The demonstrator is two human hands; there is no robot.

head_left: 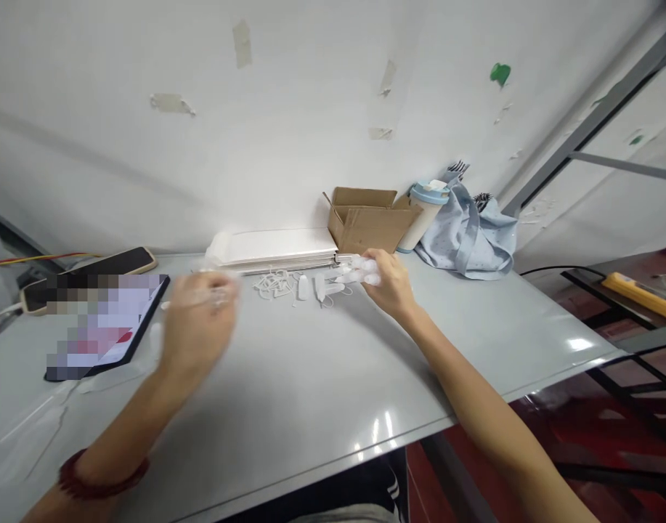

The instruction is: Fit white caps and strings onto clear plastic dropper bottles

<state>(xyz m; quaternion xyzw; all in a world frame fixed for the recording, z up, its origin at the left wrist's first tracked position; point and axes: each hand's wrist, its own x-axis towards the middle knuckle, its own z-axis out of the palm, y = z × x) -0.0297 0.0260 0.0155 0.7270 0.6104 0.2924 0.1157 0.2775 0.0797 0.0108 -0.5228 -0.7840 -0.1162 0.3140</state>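
Observation:
My left hand [199, 319] is over the left part of the table, smeared by motion. Its fingers look curled, with a pale, see-through piece at them that I cannot make out. To the right, my right hand [388, 283] is closed around several small translucent white plastic pieces [359, 269]. Between the hands lie more small white pieces [320, 288], some with thin loops, and a tangle of white plastic strips [277, 284].
White flat boards or sheets [278, 245] are stacked against the wall, beside an open cardboard box [368, 229]. A blue-lidded cup [421, 218] and a light blue cloth bag [468, 232] stand at right. A tablet [115, 330], a phone [93, 274] and clear plastic [30, 428] lie at left.

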